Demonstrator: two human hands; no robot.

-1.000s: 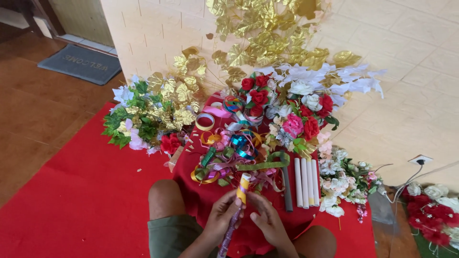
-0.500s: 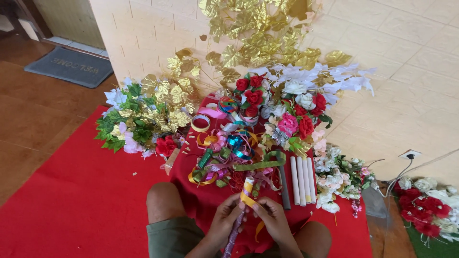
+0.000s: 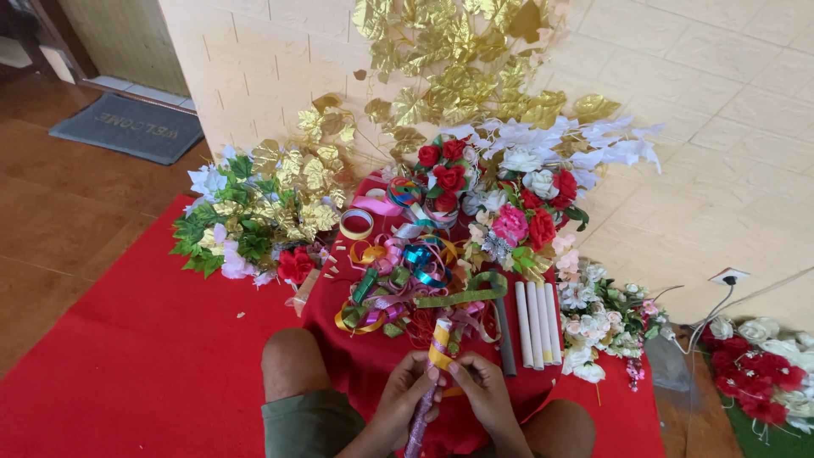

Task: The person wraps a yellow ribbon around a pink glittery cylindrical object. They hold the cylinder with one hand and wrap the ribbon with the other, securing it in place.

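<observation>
Red carpet (image 3: 127, 373): both hands, left (image 3: 405, 395) and right (image 3: 485, 392), pinch one ribbon-wrapped stick (image 3: 431, 373) beside three white tubes (image 3: 536, 324).

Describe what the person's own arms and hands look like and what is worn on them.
Both forearms are bare, with no sleeves in view. The left hand and right hand wear no gloves; no rings, watch or bracelets can be made out. Olive-green shorts show beside the left arm.

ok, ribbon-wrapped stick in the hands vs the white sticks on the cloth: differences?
The wrapped stick is held up off the cloth by both hands, left hand and right hand; the white sticks lie flat, side by side. The wrapped stick carries yellow and sparkly ribbon; the white sticks are bare. Both are slim rods.
</observation>
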